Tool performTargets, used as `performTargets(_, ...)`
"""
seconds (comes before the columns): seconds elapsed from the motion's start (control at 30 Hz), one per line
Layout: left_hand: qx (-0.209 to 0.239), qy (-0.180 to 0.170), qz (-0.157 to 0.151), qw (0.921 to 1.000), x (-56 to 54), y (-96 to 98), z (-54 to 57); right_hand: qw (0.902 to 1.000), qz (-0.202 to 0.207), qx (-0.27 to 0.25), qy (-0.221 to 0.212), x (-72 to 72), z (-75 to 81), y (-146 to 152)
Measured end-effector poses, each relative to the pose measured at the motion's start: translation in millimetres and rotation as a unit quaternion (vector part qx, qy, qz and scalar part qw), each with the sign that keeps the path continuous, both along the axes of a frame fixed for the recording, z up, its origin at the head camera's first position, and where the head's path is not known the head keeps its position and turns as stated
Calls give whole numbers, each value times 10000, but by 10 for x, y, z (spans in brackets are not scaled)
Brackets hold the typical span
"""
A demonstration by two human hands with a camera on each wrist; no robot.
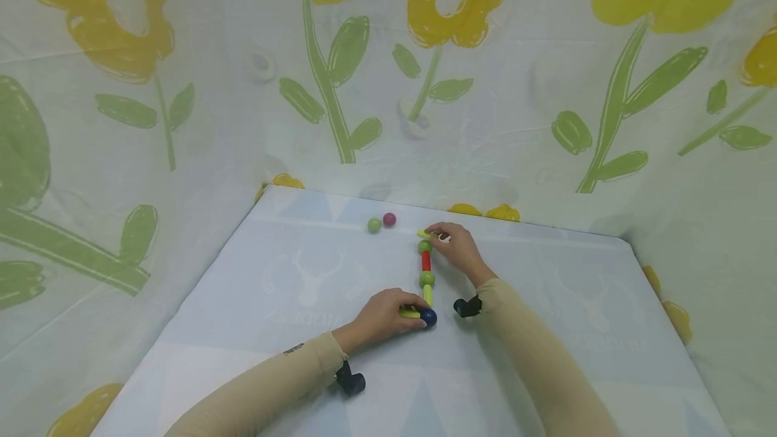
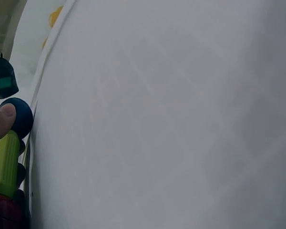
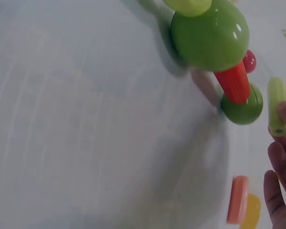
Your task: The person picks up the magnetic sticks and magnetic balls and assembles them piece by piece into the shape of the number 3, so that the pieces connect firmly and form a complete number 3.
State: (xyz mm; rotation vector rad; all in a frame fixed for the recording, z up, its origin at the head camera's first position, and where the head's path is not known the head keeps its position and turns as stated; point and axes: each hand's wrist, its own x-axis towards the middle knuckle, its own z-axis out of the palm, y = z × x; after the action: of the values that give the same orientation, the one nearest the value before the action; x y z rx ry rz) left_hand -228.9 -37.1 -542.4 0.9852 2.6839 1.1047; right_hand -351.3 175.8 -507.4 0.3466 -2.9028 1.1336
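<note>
My left hand [image 1: 388,312] grips a dark blue ball [image 1: 428,317], the thumb pressed on it. A yellow-green stick [image 2: 6,164] joins that ball to a dark red ball [image 2: 5,212] in the left wrist view. From the blue ball, a line of joined pieces runs away: another yellow-green stick [image 1: 427,295], a green ball [image 1: 427,278], a red stick [image 1: 426,261] and a second green ball [image 1: 425,246]. Beside that far ball my right hand [image 1: 458,248] pinches a loose yellow-green stick [image 3: 277,107] between thumb and finger, apart from the ball.
A small green ball [image 1: 373,225] and a red ball [image 1: 389,219] lie near the table's back edge. In the right wrist view, a pink stick [image 3: 238,199] and a yellow piece [image 3: 250,212] lie by the right fingers. Flowered cloth [image 1: 485,120] hangs behind the table.
</note>
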Motion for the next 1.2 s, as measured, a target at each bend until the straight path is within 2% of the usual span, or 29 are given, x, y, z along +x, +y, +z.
performTargets(0.43,22,-26,-43,10000,1,-9,12,9975,658,82,253,-82,-17,-243)
performTargets(0.73,15,62,-107,9999,1,-13,20,9962,832,177,175,-151,-140,-286)
performTargets(1.0,-26,80,-86,9999,10,-2,30,9944,1009,186,271,-142,-197,-299)
performTargets(1.2,16,124,-114,9999,4,-5,16,9957,899,182,88,-121,-196,-311)
